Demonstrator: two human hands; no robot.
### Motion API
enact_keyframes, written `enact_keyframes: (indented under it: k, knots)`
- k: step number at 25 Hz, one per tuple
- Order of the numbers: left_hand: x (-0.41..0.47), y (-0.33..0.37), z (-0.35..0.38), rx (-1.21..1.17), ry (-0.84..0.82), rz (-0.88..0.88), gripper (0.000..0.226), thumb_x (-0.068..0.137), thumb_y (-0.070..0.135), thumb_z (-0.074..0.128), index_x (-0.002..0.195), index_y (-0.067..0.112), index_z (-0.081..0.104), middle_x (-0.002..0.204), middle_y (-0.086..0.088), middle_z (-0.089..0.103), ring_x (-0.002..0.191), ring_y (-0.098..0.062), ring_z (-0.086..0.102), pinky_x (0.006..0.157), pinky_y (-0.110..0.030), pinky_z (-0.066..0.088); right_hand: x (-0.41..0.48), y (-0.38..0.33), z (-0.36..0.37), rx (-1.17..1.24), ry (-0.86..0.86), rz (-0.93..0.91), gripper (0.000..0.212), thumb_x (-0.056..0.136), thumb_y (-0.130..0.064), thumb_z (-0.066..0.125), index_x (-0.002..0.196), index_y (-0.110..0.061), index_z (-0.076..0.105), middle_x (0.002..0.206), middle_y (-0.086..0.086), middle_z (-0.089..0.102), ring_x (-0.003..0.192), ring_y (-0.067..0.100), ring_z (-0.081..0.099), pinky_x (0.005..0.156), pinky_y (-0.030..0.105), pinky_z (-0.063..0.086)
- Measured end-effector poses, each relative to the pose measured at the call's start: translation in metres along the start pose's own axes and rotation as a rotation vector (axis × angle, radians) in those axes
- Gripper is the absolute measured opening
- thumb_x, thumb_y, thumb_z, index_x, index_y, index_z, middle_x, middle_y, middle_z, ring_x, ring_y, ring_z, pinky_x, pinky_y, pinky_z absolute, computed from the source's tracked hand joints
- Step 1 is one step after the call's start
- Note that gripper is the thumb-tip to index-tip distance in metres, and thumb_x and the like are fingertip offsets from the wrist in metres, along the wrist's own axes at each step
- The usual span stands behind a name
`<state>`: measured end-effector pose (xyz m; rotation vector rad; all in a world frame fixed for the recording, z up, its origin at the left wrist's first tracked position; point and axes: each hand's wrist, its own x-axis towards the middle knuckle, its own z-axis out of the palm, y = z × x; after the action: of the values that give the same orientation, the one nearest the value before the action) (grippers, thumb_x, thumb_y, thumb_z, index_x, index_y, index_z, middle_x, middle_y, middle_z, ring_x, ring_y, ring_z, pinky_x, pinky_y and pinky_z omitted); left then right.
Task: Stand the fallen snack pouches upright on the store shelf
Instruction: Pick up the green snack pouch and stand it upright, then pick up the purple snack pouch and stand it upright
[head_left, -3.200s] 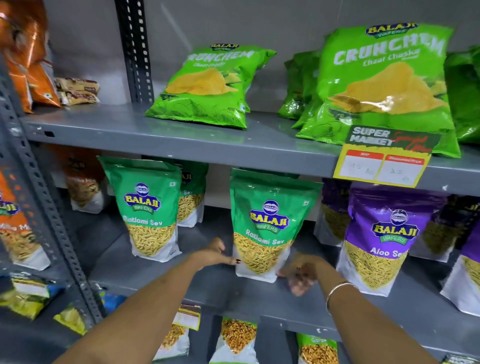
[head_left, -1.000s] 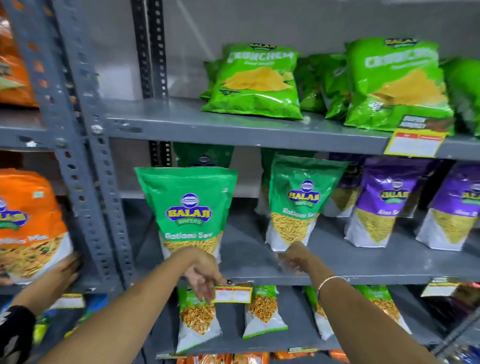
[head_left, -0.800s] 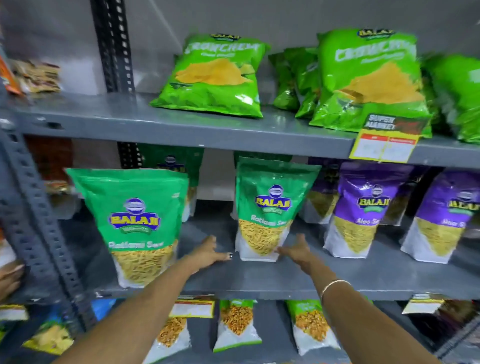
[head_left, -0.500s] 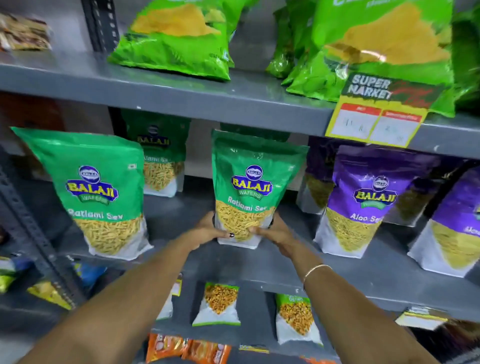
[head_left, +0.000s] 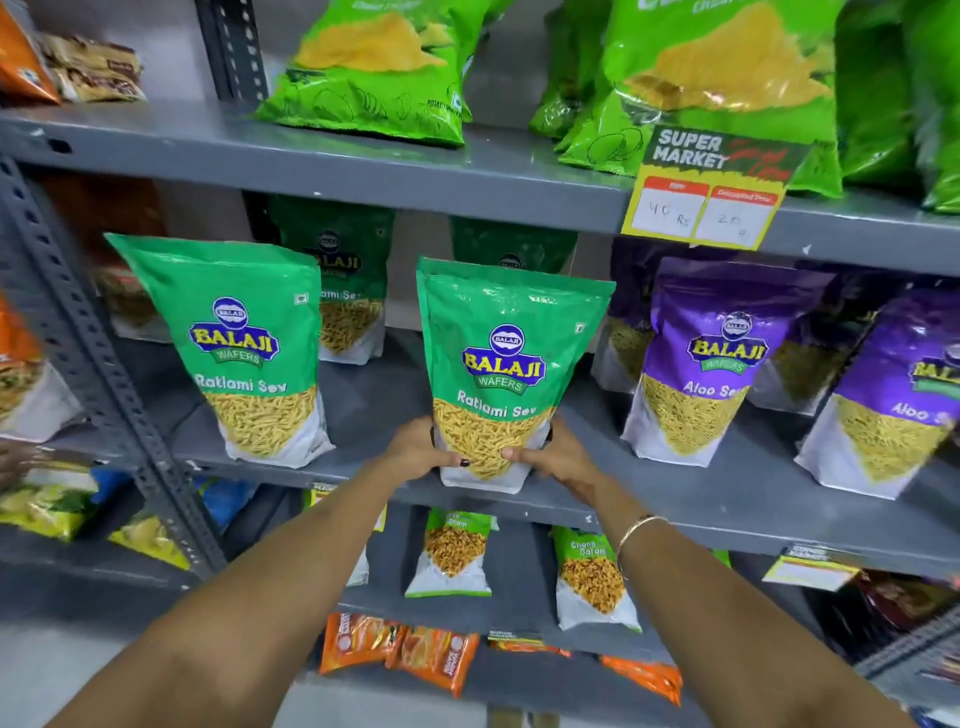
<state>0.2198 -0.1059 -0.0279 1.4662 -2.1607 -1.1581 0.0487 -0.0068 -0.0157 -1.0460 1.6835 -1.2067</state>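
Note:
A green Ratlami Sev pouch (head_left: 506, 364) stands upright near the front edge of the grey middle shelf (head_left: 649, 512). My left hand (head_left: 418, 447) grips its lower left side and my right hand (head_left: 558, 457) grips its lower right side. A second green Ratlami Sev pouch (head_left: 244, 348) stands upright to the left, apart from my hands. Two more green pouches (head_left: 343, 296) stand behind, partly hidden. Purple Aloo Sev pouches (head_left: 706, 364) stand upright to the right.
Light green Crunchem chip bags (head_left: 384, 62) lean on the upper shelf above a yellow price tag (head_left: 706, 208). Small pouches (head_left: 452, 556) stand on the lower shelf, orange packets (head_left: 400, 654) lie below. A perforated grey upright post (head_left: 88, 353) is at left.
Both hands have closed in on the base of the middle green pouch and hold it now. The view has moved closer to the shelf.

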Motion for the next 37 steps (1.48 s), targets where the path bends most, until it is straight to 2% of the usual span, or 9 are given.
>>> enact_keyframes:
  k: [8, 14, 18, 21, 26, 30, 32, 35, 37]
  knots:
    - [-0.003, -0.002, -0.003, 0.025, -0.02, 0.036, 0.058, 0.074, 0.023, 0.074, 0.124, 0.005, 0.052, 0.133, -0.012, 0.057, 0.121, -0.028, 0.053, 0.08, -0.022, 0.035, -0.011, -0.001, 0.006, -0.1, 0.073, 0.044, 0.078, 0.07, -0.013, 0.078, 0.136, -0.014, 0.035, 0.139, 0.007, 0.05, 0.125, 0.026, 0.049, 0.102, 0.045, 0.046]
    - [0.0, -0.009, -0.006, -0.011, -0.087, 0.065, 0.06, 0.071, 0.023, 0.077, 0.123, 0.006, 0.053, 0.127, -0.003, 0.059, 0.118, -0.025, 0.054, 0.09, -0.026, 0.042, -0.013, 0.0, 0.008, -0.086, 0.035, 0.008, 0.069, 0.077, -0.007, 0.072, 0.135, -0.008, 0.036, 0.129, 0.006, 0.053, 0.108, 0.013, 0.047, 0.059, 0.007, 0.046]
    - [-0.003, -0.003, -0.015, 0.164, -0.191, 0.004, 0.056, 0.071, 0.023, 0.076, 0.118, 0.005, 0.052, 0.124, -0.012, 0.06, 0.113, -0.028, 0.056, 0.083, -0.03, 0.044, -0.005, 0.011, 0.004, -0.12, 0.051, 0.049, 0.083, 0.071, -0.019, 0.078, 0.139, -0.01, 0.03, 0.138, 0.005, 0.047, 0.124, 0.021, 0.046, 0.092, 0.027, 0.049]
    - [-0.011, 0.016, -0.024, 0.544, -0.42, -0.187, 0.033, 0.082, 0.038, 0.063, 0.084, 0.006, 0.054, 0.089, -0.011, 0.062, 0.067, -0.019, 0.061, 0.055, -0.025, 0.044, -0.003, 0.017, -0.019, -0.166, 0.11, 0.112, 0.092, 0.067, -0.028, 0.08, 0.139, -0.005, 0.028, 0.142, 0.012, 0.042, 0.13, 0.029, 0.043, 0.106, 0.039, 0.04]
    - [-0.013, 0.077, 0.022, 0.413, -0.768, -0.224, 0.033, 0.093, 0.036, 0.046, 0.072, 0.012, 0.055, 0.086, -0.013, 0.072, 0.061, -0.013, 0.074, 0.05, -0.019, 0.051, -0.005, 0.044, -0.128, -0.423, 0.32, 0.31, 0.028, 0.069, -0.025, 0.078, 0.073, -0.006, 0.057, 0.066, 0.009, 0.051, 0.058, 0.019, 0.047, 0.067, 0.031, 0.04]
    - [0.016, 0.12, 0.108, -0.073, -0.623, -0.081, 0.008, 0.093, 0.022, 0.049, 0.095, 0.016, 0.054, 0.103, -0.007, 0.058, 0.082, -0.012, 0.061, 0.065, -0.023, 0.05, 0.006, 0.064, -0.219, -0.295, 0.395, 0.316, 0.066, 0.074, -0.018, 0.075, 0.128, -0.001, 0.042, 0.113, 0.014, 0.052, 0.105, 0.028, 0.054, 0.082, 0.037, 0.044]
    - [0.043, 0.137, 0.144, -0.294, -0.445, -0.066, 0.047, 0.084, 0.019, 0.064, 0.126, 0.01, 0.045, 0.124, -0.008, 0.049, 0.11, -0.02, 0.054, 0.078, -0.027, 0.046, 0.023, 0.074, -0.249, -0.106, 0.376, 0.214, 0.09, 0.068, -0.013, 0.08, 0.137, 0.004, 0.025, 0.128, 0.008, 0.044, 0.117, 0.024, 0.048, 0.087, 0.037, 0.047]
    - [0.073, 0.154, 0.187, -0.444, -0.254, -0.013, 0.098, 0.053, 0.027, 0.08, 0.138, 0.006, 0.035, 0.142, -0.006, 0.041, 0.131, -0.022, 0.041, 0.096, -0.029, 0.04, 0.05, 0.084, -0.274, -0.041, 0.179, 0.121, 0.076, 0.067, -0.004, 0.08, 0.129, 0.002, 0.036, 0.131, 0.01, 0.05, 0.113, 0.022, 0.052, 0.081, 0.023, 0.051]
    - [0.081, 0.159, 0.206, -0.507, -0.183, 0.026, 0.071, 0.054, 0.017, 0.083, 0.114, 0.005, 0.048, 0.129, -0.013, 0.054, 0.112, -0.021, 0.055, 0.087, -0.025, 0.049, 0.054, 0.085, -0.276, 0.002, 0.035, 0.054, 0.062, 0.07, 0.005, 0.074, 0.124, 0.003, 0.044, 0.12, 0.013, 0.058, 0.097, 0.016, 0.058, 0.066, 0.008, 0.052]
